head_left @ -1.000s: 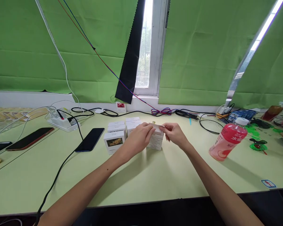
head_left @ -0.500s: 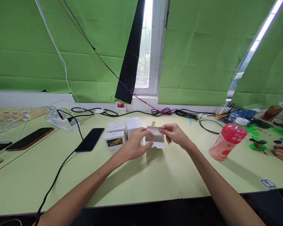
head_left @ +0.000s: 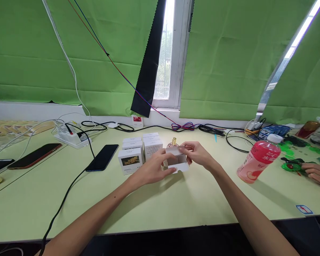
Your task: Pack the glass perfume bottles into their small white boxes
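Observation:
Between my hands is a small white box [head_left: 180, 166], its top open and its inside showing. My left hand [head_left: 156, 167] grips the box at its left side, thumb along the near edge. With its fingers pinched, my right hand [head_left: 198, 154] holds the raised flap and right side. Just behind the box stands a glass bottle with a gold top [head_left: 174, 141], its lower part hidden. Several white boxes stand together to the left, the nearest one [head_left: 130, 161] bearing a picture of yellow flowers.
A dark phone [head_left: 102, 158] lies left of the boxes, near a black cable and a white power strip [head_left: 74, 139]. Right of my hands stands a pink drink bottle [head_left: 258, 159]. Another person's hand [head_left: 318, 172] touches a green item at the far right.
The box has tipped so that more of its inside shows, and both hands have shifted slightly with it. The other person's hand has moved left onto the green item.

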